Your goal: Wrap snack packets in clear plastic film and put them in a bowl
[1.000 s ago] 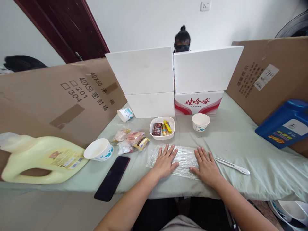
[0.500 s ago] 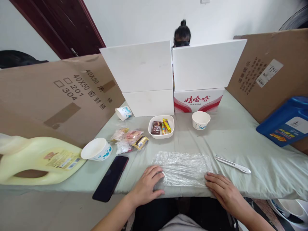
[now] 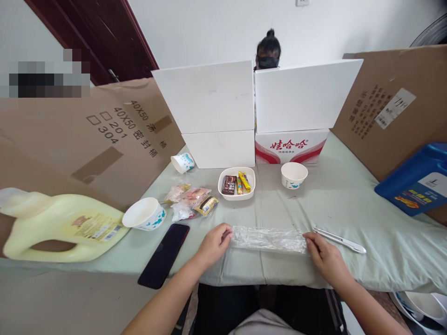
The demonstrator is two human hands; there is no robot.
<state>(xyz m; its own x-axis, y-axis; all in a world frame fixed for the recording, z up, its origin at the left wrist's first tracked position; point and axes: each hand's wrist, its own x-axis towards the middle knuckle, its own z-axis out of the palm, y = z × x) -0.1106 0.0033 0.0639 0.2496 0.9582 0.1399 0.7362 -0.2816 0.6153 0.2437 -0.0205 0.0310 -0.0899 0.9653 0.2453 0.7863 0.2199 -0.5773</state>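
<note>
A sheet of clear plastic wrap (image 3: 267, 239) lies folded into a narrow strip on the pale green cloth near the front edge. My left hand (image 3: 213, 244) pinches its left end, fingers closed on the film. My right hand (image 3: 323, 256) grips the right end the same way. A white utility knife (image 3: 339, 239) lies just right of my right hand. Behind the strip stands a white dish (image 3: 236, 183) with a chocolate bar and small candy sticks.
A black phone (image 3: 164, 255), a paper bowl (image 3: 144, 214), loose snack packets (image 3: 190, 201) and a yellow jug (image 3: 63, 225) lie at the left. Another paper bowl (image 3: 294, 175), a tipped cup (image 3: 182, 163), white boxes (image 3: 256, 111), cardboard walls and a blue jug (image 3: 417, 180) surround. A person sits behind the boxes.
My hands went from lying flat on the spread film to its two ends. The film has been folded from a wide sheet into a narrow strip.
</note>
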